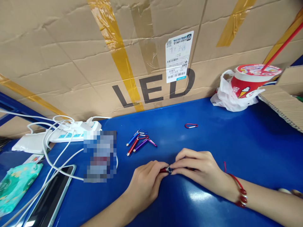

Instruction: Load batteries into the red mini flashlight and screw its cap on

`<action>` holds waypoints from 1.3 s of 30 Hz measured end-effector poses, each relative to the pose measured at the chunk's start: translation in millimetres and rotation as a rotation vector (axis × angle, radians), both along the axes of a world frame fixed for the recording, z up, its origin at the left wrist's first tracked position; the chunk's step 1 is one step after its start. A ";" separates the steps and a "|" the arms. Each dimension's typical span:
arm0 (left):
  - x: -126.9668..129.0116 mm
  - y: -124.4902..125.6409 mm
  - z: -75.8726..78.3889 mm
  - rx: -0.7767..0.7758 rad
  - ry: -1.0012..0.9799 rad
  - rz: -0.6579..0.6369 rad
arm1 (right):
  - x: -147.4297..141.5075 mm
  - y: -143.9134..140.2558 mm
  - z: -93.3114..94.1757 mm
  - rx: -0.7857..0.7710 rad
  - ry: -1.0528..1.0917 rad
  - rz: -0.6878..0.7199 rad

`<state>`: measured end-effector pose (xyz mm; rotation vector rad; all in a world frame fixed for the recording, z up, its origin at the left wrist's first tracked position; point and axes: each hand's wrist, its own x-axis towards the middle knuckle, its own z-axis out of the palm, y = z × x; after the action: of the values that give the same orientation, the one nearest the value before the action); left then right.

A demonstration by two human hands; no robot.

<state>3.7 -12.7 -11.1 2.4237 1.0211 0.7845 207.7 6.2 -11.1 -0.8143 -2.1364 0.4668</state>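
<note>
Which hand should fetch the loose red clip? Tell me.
Probably the right hand: the clip lies straight beyond it on the table. The left hand sits farther over, nearer the pile of torches. Both pinch a red torch.

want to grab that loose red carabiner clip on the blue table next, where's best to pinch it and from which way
Probably best pinched from above across its two long sides. The red carabiner clip lies flat on the blue table, alone, its long axis running left to right, so fingers close front and back over the narrow loop.
</note>
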 end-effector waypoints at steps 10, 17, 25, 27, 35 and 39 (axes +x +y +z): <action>-0.1 0.1 -4.7 0.052 0.002 -0.025 | 2.3 0.9 3.6 0.228 -0.133 0.009; -1.3 1.2 -8.5 0.136 0.002 -0.062 | -5.8 -1.8 -1.1 -0.190 0.020 0.009; -0.1 2.0 -6.1 0.288 0.060 -0.069 | -13.6 -3.5 5.6 -0.660 -0.047 -0.116; -0.2 2.0 -6.3 0.284 0.071 -0.069 | -13.4 -3.6 6.9 -0.694 -0.080 -0.125; 2.0 -0.1 -7.1 0.230 0.076 -0.039 | -14.0 -3.6 7.0 -0.635 -0.110 -0.122; 2.8 -0.3 -5.9 0.189 0.072 0.015 | -13.6 -2.0 7.4 -0.623 -0.099 -0.114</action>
<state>6.5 -13.0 -17.0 2.6238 1.0352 0.8385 194.0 4.2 -3.7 -1.3134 -2.0311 1.0785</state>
